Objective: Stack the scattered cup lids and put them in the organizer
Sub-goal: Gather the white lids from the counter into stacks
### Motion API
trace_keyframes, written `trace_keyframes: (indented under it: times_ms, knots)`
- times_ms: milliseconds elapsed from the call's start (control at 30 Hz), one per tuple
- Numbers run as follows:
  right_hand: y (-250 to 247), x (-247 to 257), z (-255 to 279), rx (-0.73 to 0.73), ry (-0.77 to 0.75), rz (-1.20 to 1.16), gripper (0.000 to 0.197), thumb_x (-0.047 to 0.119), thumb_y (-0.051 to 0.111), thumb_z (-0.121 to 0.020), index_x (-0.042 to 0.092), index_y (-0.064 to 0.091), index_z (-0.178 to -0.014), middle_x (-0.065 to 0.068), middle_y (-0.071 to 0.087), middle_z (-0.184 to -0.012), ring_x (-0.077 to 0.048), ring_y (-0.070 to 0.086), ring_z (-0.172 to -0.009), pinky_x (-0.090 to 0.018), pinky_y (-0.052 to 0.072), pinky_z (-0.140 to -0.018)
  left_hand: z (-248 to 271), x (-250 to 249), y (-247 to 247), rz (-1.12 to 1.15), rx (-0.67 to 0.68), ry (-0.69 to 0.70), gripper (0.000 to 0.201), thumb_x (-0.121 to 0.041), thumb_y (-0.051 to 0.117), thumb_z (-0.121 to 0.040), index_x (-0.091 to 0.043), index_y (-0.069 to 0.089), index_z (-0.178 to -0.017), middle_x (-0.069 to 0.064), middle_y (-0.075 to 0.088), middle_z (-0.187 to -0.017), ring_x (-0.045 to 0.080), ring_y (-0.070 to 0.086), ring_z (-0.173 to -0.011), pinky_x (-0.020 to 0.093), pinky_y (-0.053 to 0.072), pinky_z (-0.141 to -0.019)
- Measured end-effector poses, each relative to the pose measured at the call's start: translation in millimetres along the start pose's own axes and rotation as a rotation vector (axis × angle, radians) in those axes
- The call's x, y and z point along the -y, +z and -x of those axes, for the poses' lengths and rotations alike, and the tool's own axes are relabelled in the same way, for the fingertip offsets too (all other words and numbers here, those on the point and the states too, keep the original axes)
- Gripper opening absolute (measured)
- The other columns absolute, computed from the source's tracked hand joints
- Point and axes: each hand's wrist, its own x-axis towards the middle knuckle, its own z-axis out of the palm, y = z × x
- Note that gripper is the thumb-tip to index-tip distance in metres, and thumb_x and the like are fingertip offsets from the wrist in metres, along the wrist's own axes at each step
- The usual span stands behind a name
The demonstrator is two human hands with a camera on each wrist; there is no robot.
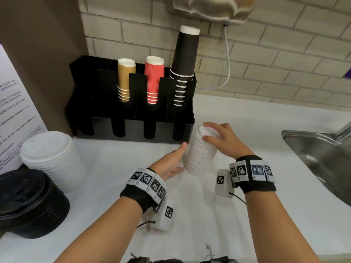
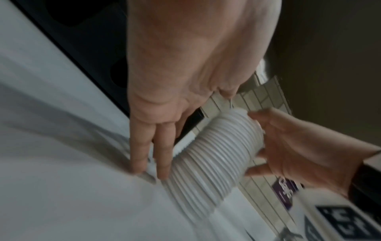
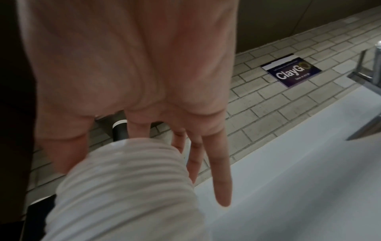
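The right hand (image 1: 220, 137) gripped the top of a tall stack of white lids (image 1: 201, 152), thumb on the near side and fingers curled over the far side. The stack stood on the white counter (image 1: 117, 168), leaning a little, just in front of the right end of the black organizer (image 1: 133, 128). The left hand (image 1: 171, 164) lay flat and loose, fingers straight, their tips at the base of the stack where it met the counter; it held nothing.

Gold cups (image 1: 126, 80), red cups (image 1: 153, 80) and black cups (image 1: 185, 67) filled the organizer's back slots. At the left sat a wider white stack (image 1: 51, 158) and a black stack (image 1: 30, 205). A steel sink (image 1: 319, 158) lay to the right.
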Motion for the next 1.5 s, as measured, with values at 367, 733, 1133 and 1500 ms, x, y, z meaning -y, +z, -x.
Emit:
trace_keyframes:
  times_ms: [367, 733, 1133, 1500]
  knots:
    - [-18, 29, -28, 0.361, 0.058, 0.321, 0.077, 0.055, 0.081, -0.063, 0.056, 0.039, -0.127, 0.002, 0.039, -0.126, -0.023, 0.045, -0.113, -0.034, 0.038, -0.094, 44, 16, -60, 0.184, -0.146, 0.111, 0.042, -0.052, 0.044, -0.097, -0.021, 0.062, -0.117, 0.004, 0.065, -0.120, 0.025, 0.072, -0.095, 0.038, 0.050, -0.092]
    - [-15, 31, -36, 0.378, 0.047, 0.327, 0.061, 0.037, 0.082, -0.068, 0.040, 0.041, -0.113, -0.002, 0.055, -0.109, -0.018, 0.055, -0.089, -0.033, 0.050, -0.076, 49, 16, -68, 0.159, -0.188, 0.121, 0.039, -0.049, 0.043, -0.098, -0.020, 0.062, -0.117, 0.004, 0.065, -0.120, 0.023, 0.071, -0.096, 0.038, 0.050, -0.095]
    - [-34, 41, -36, 0.298, -0.029, 0.267, 0.059, 0.041, 0.082, -0.068, 0.044, 0.046, -0.114, 0.003, 0.050, -0.119, -0.021, 0.050, -0.108, -0.022, 0.040, -0.069, 45, 8, -69, 0.146, -0.183, 0.177, 0.036, -0.048, 0.046, -0.097, -0.024, 0.062, -0.118, 0.002, 0.065, -0.122, 0.020, 0.071, -0.097, 0.037, 0.050, -0.095]
    - [9, 108, -8, 0.368, -0.552, -0.137, 0.055, 0.026, 0.081, -0.076, 0.026, 0.055, -0.125, 0.007, 0.056, -0.125, -0.013, 0.052, -0.119, -0.041, 0.045, -0.102, 43, -37, -28, 0.537, 0.072, 0.468, 0.069, -0.066, 0.044, -0.081, -0.026, 0.049, -0.137, 0.006, 0.062, -0.132, 0.023, 0.060, -0.120, 0.047, 0.056, -0.087]
